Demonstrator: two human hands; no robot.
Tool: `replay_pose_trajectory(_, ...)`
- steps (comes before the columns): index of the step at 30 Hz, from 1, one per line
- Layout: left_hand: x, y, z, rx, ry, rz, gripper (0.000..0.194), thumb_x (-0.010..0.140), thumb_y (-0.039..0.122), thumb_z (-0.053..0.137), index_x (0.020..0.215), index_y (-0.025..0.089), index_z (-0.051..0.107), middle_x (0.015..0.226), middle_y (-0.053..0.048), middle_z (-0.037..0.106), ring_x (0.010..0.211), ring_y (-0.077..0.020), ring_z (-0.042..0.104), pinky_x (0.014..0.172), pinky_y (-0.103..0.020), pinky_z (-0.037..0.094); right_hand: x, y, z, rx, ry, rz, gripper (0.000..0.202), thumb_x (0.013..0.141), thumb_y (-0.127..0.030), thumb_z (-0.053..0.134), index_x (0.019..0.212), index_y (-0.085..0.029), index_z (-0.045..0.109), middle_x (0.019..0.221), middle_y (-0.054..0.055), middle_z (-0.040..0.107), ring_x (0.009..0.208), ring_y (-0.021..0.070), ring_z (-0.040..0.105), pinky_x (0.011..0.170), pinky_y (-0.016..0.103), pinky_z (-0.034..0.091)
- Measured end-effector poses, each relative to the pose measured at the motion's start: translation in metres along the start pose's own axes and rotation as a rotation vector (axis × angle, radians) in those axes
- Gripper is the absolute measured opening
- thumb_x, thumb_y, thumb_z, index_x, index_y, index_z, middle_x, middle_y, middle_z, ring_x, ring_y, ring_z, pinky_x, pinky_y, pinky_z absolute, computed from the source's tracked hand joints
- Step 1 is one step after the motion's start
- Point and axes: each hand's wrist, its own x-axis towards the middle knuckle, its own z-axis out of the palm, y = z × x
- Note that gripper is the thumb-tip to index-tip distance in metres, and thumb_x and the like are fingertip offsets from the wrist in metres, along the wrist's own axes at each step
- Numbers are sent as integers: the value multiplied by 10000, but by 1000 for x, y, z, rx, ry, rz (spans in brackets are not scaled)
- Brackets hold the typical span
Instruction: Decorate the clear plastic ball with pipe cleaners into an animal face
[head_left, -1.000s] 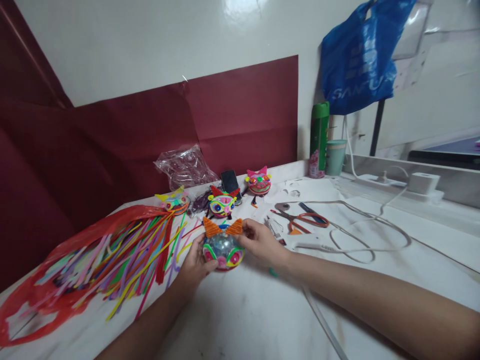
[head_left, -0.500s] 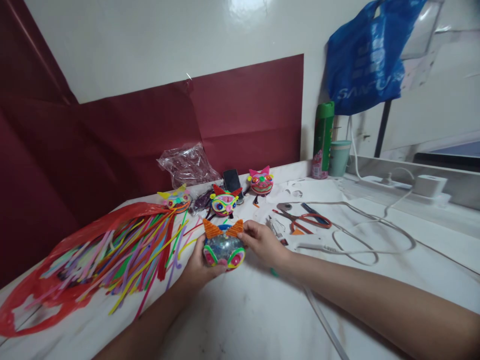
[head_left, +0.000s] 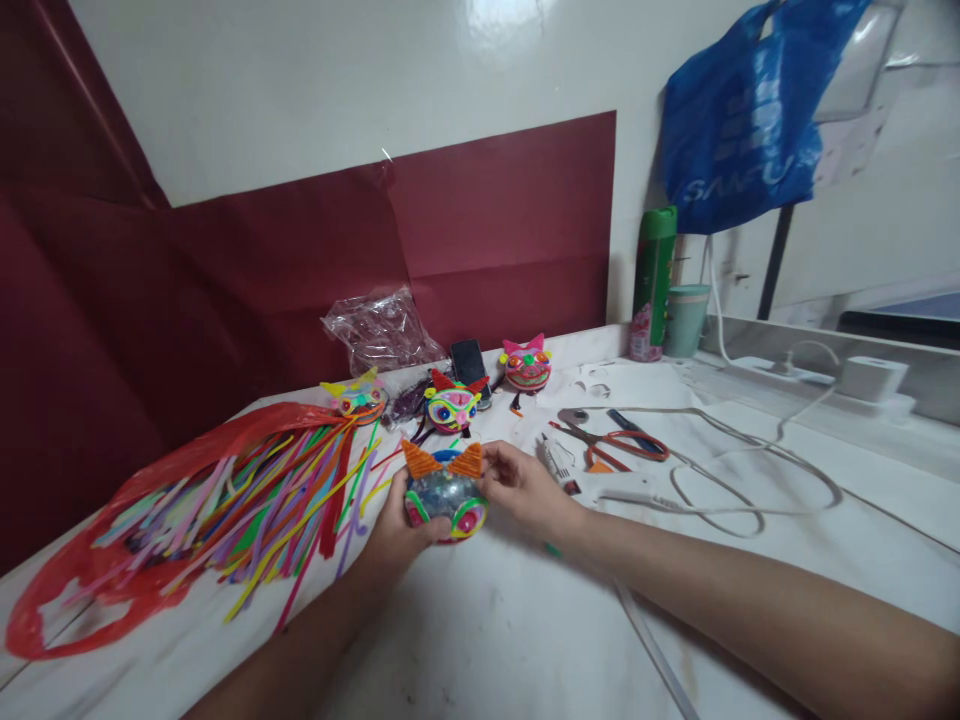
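Note:
A clear round ball with orange pipe-cleaner ears and green-ringed pink eyes is held above the white table. My left hand wraps its left side, the thumb lying across the front between the eyes. At its upper right, the closed fingers of my right hand pinch by the right orange ear; the fingertips are partly hidden. Behind it sit a red-eared decorated ball, a pink-eared one and a yellow-eared one.
Colourful pipe cleaners lie on a red plastic bag at left. Scissors, a glue gun and its looping cord are at right. A phone, green can and cup stand or lie behind.
My left thumb has moved inward and up, over the middle of the ball's front. The whole view has shifted slightly, with the background sliding right.

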Motion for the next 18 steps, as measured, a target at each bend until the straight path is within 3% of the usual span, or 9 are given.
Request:
replay_pose_trajectory(3,1,-2,-4,5,-49,9,664,591,188,726,1186,216,434,1092,-51,635,1022,-245,604,880,-339,471,0,1,-2,-158,80,49,424,659,-172,574,1081,-189,540,1024,52,569,804,154,547,696,288,463)
replay_pose_trajectory(7,0,-10,-6,80,-58,77,742,593,198,730,1247,214,380,1174,-84,581,1094,-272,565,913,-375,457,-1,2,-4,-172,-97,132,481,659,-126,557,1136,-185,547,1051,72,602,926,202,573,750,326,497)
replay_pose_trajectory(11,-3,-19,-5,344,137,357,832,539,196,773,1277,215,391,1371,-125,387,1281,-337,369,1033,-420,349,-4,0,-4,-119,-166,-116,611,664,-138,589,1257,-202,460,1275,106,479,1132,232,499,838,343,497)
replay_pose_trajectory(13,-5,-22,-5,442,191,451,861,540,211,786,1300,224,380,1383,-122,364,1296,-345,338,1065,-427,303,-5,-1,-5,-148,-195,-215,657,676,-166,620,1300,-213,421,1341,114,417,1209,241,443,881,349,482)
replay_pose_trajectory(18,-8,-21,-4,505,175,456,934,538,220,799,1347,248,332,1375,-113,365,1286,-345,341,1074,-437,286,-7,3,-6,-232,-216,-249,714,686,-188,660,1345,-226,388,1398,130,370,1274,260,382,917,376,464)
